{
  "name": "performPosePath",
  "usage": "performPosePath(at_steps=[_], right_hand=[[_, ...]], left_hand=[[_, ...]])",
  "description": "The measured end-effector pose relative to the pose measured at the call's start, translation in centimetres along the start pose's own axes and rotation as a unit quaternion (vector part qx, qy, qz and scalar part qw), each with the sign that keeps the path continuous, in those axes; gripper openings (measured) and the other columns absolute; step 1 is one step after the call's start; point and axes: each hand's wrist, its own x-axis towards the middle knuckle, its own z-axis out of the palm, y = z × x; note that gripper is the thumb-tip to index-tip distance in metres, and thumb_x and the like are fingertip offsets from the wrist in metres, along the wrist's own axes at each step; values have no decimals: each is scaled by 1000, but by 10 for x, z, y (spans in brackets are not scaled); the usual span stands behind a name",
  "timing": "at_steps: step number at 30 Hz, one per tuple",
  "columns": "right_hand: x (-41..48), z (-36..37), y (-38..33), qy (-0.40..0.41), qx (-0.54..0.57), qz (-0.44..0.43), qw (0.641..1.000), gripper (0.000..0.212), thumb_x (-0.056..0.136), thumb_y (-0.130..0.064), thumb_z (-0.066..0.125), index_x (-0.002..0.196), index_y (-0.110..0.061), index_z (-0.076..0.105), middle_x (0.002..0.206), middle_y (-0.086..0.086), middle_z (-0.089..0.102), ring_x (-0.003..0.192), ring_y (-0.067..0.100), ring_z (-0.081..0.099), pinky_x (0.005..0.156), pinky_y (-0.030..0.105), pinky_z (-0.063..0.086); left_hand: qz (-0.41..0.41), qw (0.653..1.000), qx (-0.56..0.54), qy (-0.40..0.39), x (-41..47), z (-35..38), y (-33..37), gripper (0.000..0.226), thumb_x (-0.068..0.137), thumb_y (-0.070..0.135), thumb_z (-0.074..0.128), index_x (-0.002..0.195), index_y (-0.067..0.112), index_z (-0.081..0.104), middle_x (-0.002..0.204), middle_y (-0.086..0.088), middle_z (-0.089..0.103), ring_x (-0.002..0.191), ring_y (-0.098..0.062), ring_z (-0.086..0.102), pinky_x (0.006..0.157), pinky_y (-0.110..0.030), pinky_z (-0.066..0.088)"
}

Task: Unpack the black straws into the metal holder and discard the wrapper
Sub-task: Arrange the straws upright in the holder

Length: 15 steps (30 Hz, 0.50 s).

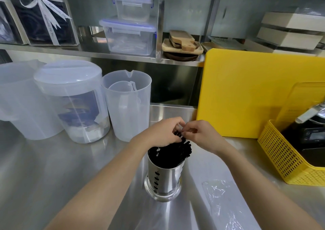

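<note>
A shiny perforated metal holder (163,175) stands upright on the steel counter, in the middle of the view. A bundle of black straws (182,148) sticks out of its top, leaning to the right. My left hand (162,132) grips the upper ends of the straws from the left. My right hand (198,132) pinches a thin clear strip at the tips of the bundle, fingertips touching those of the left hand. A crumpled clear plastic wrapper (223,200) lies flat on the counter to the right of the holder.
Three translucent plastic jugs (126,105) stand at the left. A yellow cutting board (249,92) leans against the back wall, with a yellow perforated basket (281,156) holding a black machine at the right. Lidded boxes and wooden boards fill the shelf above.
</note>
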Motion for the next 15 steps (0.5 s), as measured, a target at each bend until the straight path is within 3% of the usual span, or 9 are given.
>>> performPosePath(at_steps=[5,7,12,15], right_hand=[[-3,-10,-11,82,12,-53,995,11,83,-10,57,79,-10,68,62,-9,55,59,6,46,57,23,36],[-4,-16,-16,101,28,-70,992,11,83,-10,57,78,-9,67,64,-5,57,60,9,48,58,27,39],[-8,-25,-20,173,91,-123,973,9,86,-12,59,95,-12,62,69,-4,55,61,7,45,56,17,37],[-9,-28,-16,165,18,-163,973,26,84,-5,59,107,-16,59,73,-4,55,61,12,46,55,16,37]], left_hand=[[6,998,-45,44,1,-1,1,12,83,14,64,85,24,58,80,7,63,78,-11,60,75,-25,46],[16,995,-71,70,-1,-5,5,23,81,13,66,72,31,55,74,10,63,74,-9,61,74,-24,45],[60,977,-132,155,-8,-27,19,10,81,13,66,79,23,62,77,1,69,79,-14,67,80,-30,53],[60,942,-244,221,-15,-45,28,6,82,8,65,86,11,63,76,-7,69,70,-13,68,68,-26,56]])
